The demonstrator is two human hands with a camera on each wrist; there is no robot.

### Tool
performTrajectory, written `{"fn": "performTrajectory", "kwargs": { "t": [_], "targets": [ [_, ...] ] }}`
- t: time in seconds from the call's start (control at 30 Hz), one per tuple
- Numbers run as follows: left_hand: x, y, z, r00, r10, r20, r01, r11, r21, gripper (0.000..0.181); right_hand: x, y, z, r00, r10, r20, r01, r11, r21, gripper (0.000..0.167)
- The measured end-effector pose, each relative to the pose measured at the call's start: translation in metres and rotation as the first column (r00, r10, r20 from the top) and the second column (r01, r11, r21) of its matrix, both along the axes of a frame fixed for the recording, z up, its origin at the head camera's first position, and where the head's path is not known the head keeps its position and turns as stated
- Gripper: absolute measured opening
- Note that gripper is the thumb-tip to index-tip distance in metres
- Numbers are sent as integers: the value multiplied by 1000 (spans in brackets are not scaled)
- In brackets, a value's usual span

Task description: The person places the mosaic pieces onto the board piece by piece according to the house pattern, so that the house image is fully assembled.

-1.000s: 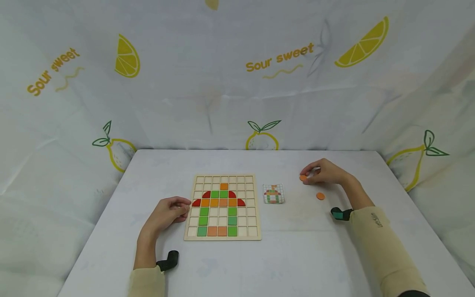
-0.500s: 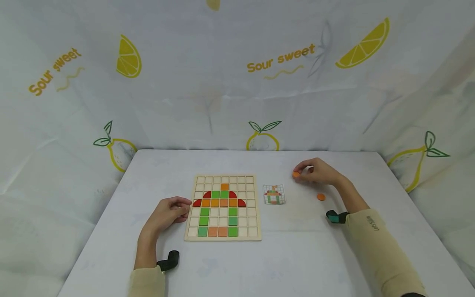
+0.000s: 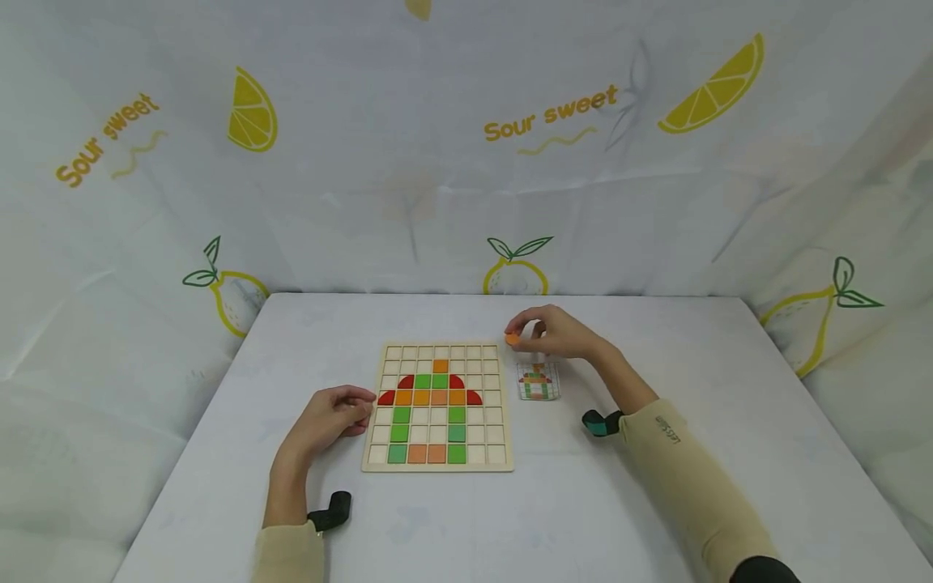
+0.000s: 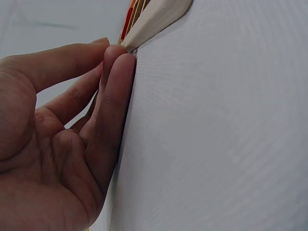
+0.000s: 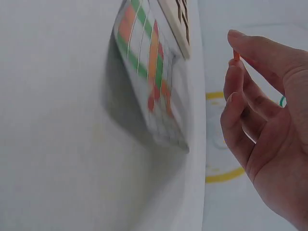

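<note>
My right hand [image 3: 557,332] pinches an orange disc [image 3: 513,338] between thumb and fingertips, just beyond the board's far right corner. In the right wrist view the disc [image 5: 236,55] shows edge-on and clear of the table. The wooden grid board [image 3: 492,467] lies flat, with red, orange, salmon and green pieces in some of its squares. At its left edge rests my left hand [image 3: 331,421], fingers mostly extended. The left wrist view has those fingertips [image 4: 122,62] against the board's edge [image 4: 159,21]. The second orange disc is hidden behind my right forearm.
A small pattern card [image 3: 538,390] lies right of the board, under my right wrist; its curled edge lifts off the table in the right wrist view. The white table [image 3: 452,526] ends at a hanging lemon-print cloth [image 3: 408,162].
My right hand has carried the orange disc leftward, from the table's right side to near the board. The forearm now covers the other disc. My left hand stays at the board's edge.
</note>
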State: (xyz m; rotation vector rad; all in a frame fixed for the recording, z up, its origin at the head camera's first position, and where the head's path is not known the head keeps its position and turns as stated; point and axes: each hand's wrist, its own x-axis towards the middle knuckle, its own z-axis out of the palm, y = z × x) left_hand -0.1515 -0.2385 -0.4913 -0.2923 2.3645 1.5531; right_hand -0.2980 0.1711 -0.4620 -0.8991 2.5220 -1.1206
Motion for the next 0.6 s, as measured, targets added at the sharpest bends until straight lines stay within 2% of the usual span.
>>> {"fn": "performTrajectory", "kwargs": {
  "t": [0.27, 0.4, 0.6],
  "targets": [
    [0, -1, 0, 1000, 4, -3, -4, 1000, 5, 24, -2, -69, -6, 998, 50, 27, -51, 998, 38, 20],
    [0, 0, -1, 1000, 7, 0, -7, 1000, -2, 24, -3, -95, -12, 999, 41, 34, -44, 997, 65, 18],
    [0, 0, -1, 1000, 12, 0, -12, 1000, -2, 25, 0, -118, -14, 1000, 9, -16, -7, 993, 120, 20]
  ]
}}
